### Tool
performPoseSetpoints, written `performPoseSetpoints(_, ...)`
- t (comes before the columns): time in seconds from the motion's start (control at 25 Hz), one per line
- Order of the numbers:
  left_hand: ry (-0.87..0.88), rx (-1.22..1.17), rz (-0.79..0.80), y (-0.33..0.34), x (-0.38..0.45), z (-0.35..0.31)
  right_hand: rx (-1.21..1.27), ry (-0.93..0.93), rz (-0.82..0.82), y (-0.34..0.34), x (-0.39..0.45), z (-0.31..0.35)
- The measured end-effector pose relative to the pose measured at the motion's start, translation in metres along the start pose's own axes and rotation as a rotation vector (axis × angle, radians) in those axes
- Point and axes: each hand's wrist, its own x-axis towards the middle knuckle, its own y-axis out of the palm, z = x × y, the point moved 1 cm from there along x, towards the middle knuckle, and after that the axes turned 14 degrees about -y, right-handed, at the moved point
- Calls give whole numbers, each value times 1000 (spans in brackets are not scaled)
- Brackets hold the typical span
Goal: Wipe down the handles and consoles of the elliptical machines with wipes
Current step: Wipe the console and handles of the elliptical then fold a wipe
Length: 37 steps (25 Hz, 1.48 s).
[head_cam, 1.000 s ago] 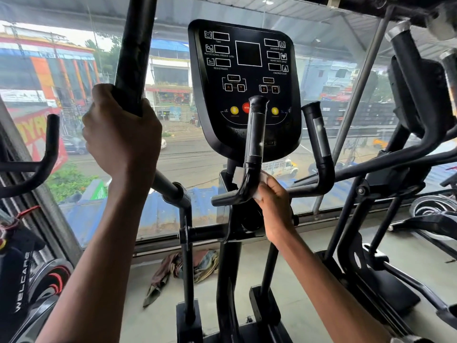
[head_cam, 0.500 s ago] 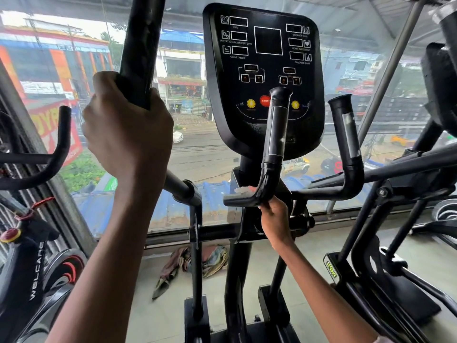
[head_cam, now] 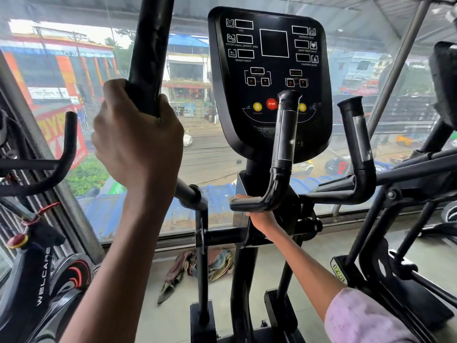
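Below the glossy black console, right hand gripping bent handle, left hand clasping tall bar

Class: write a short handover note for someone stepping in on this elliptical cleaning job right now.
Left hand grips the tall swing handle. Right hand is under the bend of the inner left grip, mostly hidden; no wipe can be seen from here. The inner right grip and console are untouched at present. What is already clean cannot be judged. Left: grips, console, other machines.
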Motion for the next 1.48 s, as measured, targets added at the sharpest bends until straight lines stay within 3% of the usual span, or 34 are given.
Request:
performPoseSetpoints(0.12, 4, 22, 0, -2, -2, -1, 45, 58, -157, -4, -21, 0)
performPoseSetpoints(0.28, -32, 20, 4, -1, -3, -5, 110, -29, -299, -27, -55, 33)
performPoseSetpoints(0.4, -21, 22, 25, -3, -5, -9, 293, -71, -357, -50, -79, 57)
performPoseSetpoints(0.52, 36, 115, -30, -2, -15, -6, 400, -2, -405, -70, -100, 60)
performPoseSetpoints(0.64, 77, -18, -28, -7, -79, 17, 360, 97, -436, -72, -127, 52)
performPoseSetpoints(0.68, 137, -82, 73, -6, -109, 32, 334, 140, -443, -69, -136, 49)
performPoseSetpoints(0.76, 188, -100, 422, 1, -169, 71, 276, 200, -439, -62, -159, 46)
performPoseSetpoints(0.88, 0, 12, 986, 21, -227, 117, 220, 251, -412, -57, -197, 44)
performPoseSetpoints(1.0, -50, 55, 1402, 33, -265, 127, 199, 307, -474, -63, -233, 36)
performPoseSetpoints(1.24, 11, 21, 1778, 21, -349, 133, 241, 540, -863, -82, -330, 37)
performPoseSetpoints(1.48, -55, 26, 2222, -89, -466, 138, 129, 756, -1302, -62, -502, 86)
